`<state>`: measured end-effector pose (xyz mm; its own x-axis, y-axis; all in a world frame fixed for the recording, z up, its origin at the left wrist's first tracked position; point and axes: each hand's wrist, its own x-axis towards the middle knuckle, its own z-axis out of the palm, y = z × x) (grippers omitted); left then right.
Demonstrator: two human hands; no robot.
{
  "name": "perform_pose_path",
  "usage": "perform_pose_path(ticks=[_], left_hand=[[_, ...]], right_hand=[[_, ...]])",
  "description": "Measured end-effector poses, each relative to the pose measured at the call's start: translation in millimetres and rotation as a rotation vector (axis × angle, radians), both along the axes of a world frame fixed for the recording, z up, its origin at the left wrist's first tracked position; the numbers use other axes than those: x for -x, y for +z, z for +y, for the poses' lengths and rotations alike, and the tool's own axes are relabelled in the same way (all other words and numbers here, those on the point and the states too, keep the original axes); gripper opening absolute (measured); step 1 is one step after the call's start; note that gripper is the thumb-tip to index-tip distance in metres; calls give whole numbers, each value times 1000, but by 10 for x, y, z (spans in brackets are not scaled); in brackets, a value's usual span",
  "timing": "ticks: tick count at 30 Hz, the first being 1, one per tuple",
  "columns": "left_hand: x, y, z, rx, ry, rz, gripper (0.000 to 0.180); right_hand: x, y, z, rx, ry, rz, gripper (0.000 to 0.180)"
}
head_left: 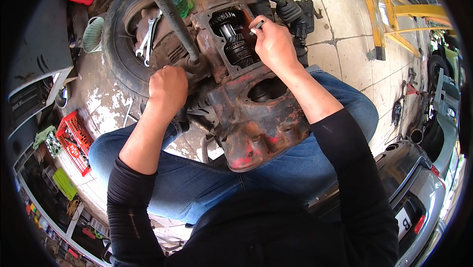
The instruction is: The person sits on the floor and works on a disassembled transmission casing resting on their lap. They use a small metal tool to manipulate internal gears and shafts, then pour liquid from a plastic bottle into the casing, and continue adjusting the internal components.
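Observation:
In front of me is a gearbox point(266, 129) with a rusty, red-flecked housing, its upper opening showing dark gears point(237, 50) on a shaft. My right hand point(277, 45) is at the right rim of that opening, fingers pinched on a small grey metal rod point(257, 26). My left hand point(168, 88) is closed against the left side of the housing, below the foot of a long metal bar point(170, 16). Its fingertips are hidden, so what it grips cannot be made out.
A large tyre point(112, 45) lies behind the gearbox, with two wrenches point(149, 40) on the metal inside it. A green bottle point(181, 2) and a shift lever boot point(289, 11) are beyond. Right stands a yellow frame point(377, 16); left, a red crate point(74, 141).

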<state>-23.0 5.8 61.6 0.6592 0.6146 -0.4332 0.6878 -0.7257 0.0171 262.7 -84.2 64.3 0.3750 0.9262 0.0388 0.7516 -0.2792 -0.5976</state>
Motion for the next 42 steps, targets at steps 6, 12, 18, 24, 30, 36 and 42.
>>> perform_pose_path(ticks=[6,12,18,24,30,36,42], left_hand=[[-17,-3,0,-6,-10,11,33],[-24,33,5,2,1,13,31],[-70,115,-11,-14,-35,41,14],[-68,113,-8,-6,-21,49,14],[-69,108,-4,-5,-19,46,17],[-80,64,15,31,18,40,31],[-68,72,8,44,46,30,31]], right_hand=[[140,-71,-21,-118,-51,397,6],[-99,-71,56,-36,-114,139,6],[67,-214,38,-183,-164,417,5],[77,-209,44,-215,-177,395,6],[-60,-111,52,28,-148,238,7],[-34,-89,25,-7,-88,215,5],[37,70,32,76,-47,217,4]])
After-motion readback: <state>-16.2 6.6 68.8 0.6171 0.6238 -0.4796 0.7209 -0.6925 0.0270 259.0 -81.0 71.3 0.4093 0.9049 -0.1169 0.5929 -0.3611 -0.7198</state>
